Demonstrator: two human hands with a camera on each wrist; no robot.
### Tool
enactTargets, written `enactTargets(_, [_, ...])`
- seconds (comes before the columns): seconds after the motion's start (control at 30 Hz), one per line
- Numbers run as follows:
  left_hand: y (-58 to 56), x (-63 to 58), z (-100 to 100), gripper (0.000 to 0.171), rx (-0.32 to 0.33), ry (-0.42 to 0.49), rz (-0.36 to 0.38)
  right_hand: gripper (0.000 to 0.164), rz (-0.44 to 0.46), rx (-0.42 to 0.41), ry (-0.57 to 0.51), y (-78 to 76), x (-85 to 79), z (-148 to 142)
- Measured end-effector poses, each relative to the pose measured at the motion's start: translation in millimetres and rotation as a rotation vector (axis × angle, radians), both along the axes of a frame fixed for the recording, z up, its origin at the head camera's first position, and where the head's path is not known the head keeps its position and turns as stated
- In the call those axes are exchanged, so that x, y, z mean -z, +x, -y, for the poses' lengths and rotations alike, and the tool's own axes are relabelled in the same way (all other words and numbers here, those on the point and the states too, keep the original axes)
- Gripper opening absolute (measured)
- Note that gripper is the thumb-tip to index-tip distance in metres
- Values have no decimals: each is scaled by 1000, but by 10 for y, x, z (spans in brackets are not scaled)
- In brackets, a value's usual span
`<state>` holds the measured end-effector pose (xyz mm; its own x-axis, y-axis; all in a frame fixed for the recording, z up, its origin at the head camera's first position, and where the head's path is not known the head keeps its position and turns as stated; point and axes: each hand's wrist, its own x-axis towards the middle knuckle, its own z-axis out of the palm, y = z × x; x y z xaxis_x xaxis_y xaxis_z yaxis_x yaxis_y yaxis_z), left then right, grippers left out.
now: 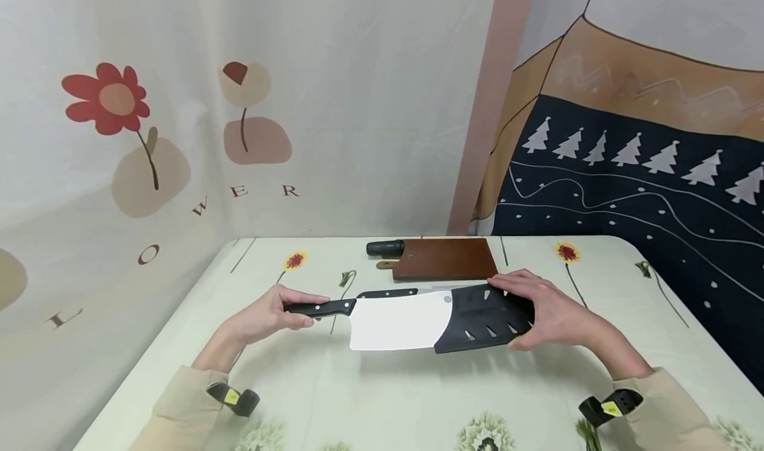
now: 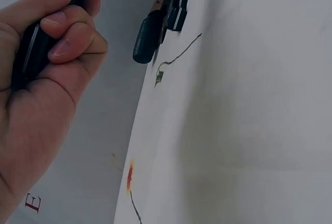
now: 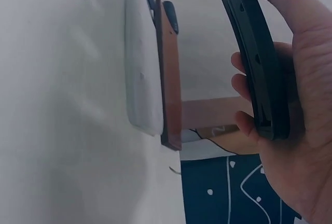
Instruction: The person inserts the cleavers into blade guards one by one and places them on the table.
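Note:
My left hand (image 1: 262,315) grips the black riveted handle (image 1: 319,308) of a cleaver, fingers curled round it in the left wrist view. The cleaver's broad bright blade (image 1: 400,323) is held level above the table. Its right end runs into a black slotted blade sheath (image 1: 486,318), which hides the tip. At the sheath's outer end, my right hand (image 1: 555,312) holds it between thumb and fingers. In the right wrist view the black sheath (image 3: 257,63) lies against the palm. Just behind the cleaver is a second knife's black handle (image 1: 388,293), its blade mostly hidden.
Toward the table's back edge lies a brown sheath (image 1: 447,258) with a black handle (image 1: 384,248) and a small tan tab (image 1: 386,264) at its left. A pale grey cover (image 3: 142,68) sits beside the brown sheath in the right wrist view. A flower-print cloth (image 1: 298,385) covers the table.

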<state>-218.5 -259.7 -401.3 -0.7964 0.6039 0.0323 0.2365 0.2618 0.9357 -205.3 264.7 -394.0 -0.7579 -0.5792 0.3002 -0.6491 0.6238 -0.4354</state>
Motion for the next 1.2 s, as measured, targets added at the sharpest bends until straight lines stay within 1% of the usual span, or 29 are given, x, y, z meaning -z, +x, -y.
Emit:
enactTargets(0.17, [-22, -37, 17, 42, 1, -41, 20, 97, 5, -6, -4, 23, 26, 23])
enactTargets(0.3, [-48, -58, -27, 40, 59, -19, 24, 97, 21, -41, 3, 62, 25, 30])
enactTargets(0.4, [-52, -57, -69, 39, 77, -13, 25, 98, 35, -60, 10, 92, 21, 41])
enactTargets(0.57, [-28, -35, -117, 40, 16, -46, 17, 98, -13, -60, 8, 120, 36, 38])
enactTargets(0.67, [-21, -26, -139, 40, -9, -51, 9, 98, -34, -59, 5, 141, 35, 26])
enactTargets(0.87, [7, 15, -142, 41, -20, -43, 25, 99, -4, -39, 2, 198, 59, 34])
enactTargets(1.0, [22, 37, -135, 40, -25, -44, 10, 100, 12, -20, 4, 214, 88, 49])
enactTargets(1.13, [31, 48, -142, 40, -23, -41, -1, 101, 0, -14, 0, 222, 90, 50])
enactTargets(1.2, [37, 49, -152, 40, -32, -41, 0, 100, -7, -19, -3, 225, 81, 49])
